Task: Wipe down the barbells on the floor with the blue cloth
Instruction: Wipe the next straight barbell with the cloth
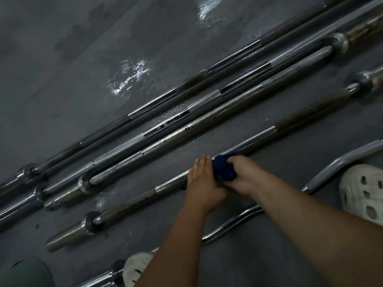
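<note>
Nearest me, my left clog point(134, 268) and right clog point(362, 193) are planted on the grey floor point(62, 59). A bent chrome bar point(226, 224) lies between them, running under both forearms. Just beside the right clog there's a flat grey angled bar point(342, 160). A green shape point(24, 272) sits down by the left clog; I can't tell what it is.

Now the work itself. Both hands are on the closest barbell point(134, 201), about midway along its shaft. My left hand point(202, 181) lies flat over the steel with the fingers straight and together, pressing on it and grasping nothing. Right against it, my right hand point(241, 175) has its fingers curled tight round the blue cloth point(222, 168). The cloth is bunched into a wad and pushed onto the shaft, touching the left hand's fingers. This shaft looks dull and spotted toward its collars, brighter near the cloth.

Beyond that, more barbells point(207, 118) lie side by side on the floor, close together and parallel to mine. Some are chrome with knurled grips, and one is darker.

Farthest out, wet patches point(130, 77) glint on the floor.
</note>
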`<state>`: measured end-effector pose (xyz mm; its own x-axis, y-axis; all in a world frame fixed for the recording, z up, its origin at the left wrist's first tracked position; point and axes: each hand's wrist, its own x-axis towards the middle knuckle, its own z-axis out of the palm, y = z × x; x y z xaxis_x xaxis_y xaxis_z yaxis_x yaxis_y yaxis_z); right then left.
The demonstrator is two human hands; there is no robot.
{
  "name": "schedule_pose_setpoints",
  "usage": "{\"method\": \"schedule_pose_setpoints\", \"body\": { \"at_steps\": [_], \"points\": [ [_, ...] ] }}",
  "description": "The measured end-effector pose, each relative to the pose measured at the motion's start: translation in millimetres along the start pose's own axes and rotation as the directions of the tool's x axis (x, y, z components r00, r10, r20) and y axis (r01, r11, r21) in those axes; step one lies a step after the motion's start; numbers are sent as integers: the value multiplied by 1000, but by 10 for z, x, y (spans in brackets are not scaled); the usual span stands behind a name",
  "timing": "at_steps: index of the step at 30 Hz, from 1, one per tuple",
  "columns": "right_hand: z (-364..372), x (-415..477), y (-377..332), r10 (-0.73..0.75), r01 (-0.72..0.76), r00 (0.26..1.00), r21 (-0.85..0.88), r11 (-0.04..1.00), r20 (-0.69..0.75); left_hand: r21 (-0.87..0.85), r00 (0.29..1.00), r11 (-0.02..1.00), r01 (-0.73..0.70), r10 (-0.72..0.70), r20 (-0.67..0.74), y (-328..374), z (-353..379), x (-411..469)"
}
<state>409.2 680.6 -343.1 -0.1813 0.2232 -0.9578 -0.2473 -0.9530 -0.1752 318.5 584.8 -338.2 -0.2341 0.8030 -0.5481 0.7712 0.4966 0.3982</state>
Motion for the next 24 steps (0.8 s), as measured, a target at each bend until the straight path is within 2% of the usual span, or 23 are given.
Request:
{"method": "schedule_pose_setpoints", "body": {
  "at_steps": [1,4,5,9,10,12,13,15,17,19,21,22,23,24],
  "points": [
    [-33,1,-68,10,-10,1000,-18,1000,-7,1,1000,1000,-8,8,-1,-7,1,2],
    [-116,139,-278,-84,125,987,328,936,-135,22,1000,1000,1,-1,-21,-2,15,14],
    [-103,125,-239,-91,136,986,362,922,-137,20,1000,1000,11,-10,-25,-2,24,8],
    [-16,-61,1,-30,19,998,185,983,56,13,1000,1000,0,0,-23,-7,40,2],
    [-16,-69,-81,-34,25,999,239,971,36,23,1000,1000,-4,5,-18,-9,30,17],
    [-48,-15,-264,-115,136,990,421,897,-77,45,999,999,-2,3,-34,-24,24,35],
    [-61,17,-292,-152,184,983,450,874,-107,45,999,999,5,-3,-38,-24,33,26],
    [-52,31,-246,-148,148,989,325,934,-25,40,999,999,8,-6,-45,-15,64,5],
    [-16,15,-197,-60,53,994,78,996,94,50,999,999,2,0,-40,-14,59,20],
    [-75,-24,-318,-67,72,996,-84,994,57,52,999,999,-1,3,-38,-13,26,57],
    [-227,-7,-475,-241,231,969,-141,963,-57,44,1000,999,0,1,-31,-34,21,55],
    [-320,-5,-542,-404,378,906,-189,906,-127,44,1000,999,-2,4,-30,-47,33,45],
    [-419,8,-607,-587,526,791,-296,797,-172,47,999,999,-4,6,-38,-61,50,38],
    [-499,14,-661,-747,626,646,-452,635,-155,52,999,999,-1,4,-48,-69,64,33]
  ]
}}
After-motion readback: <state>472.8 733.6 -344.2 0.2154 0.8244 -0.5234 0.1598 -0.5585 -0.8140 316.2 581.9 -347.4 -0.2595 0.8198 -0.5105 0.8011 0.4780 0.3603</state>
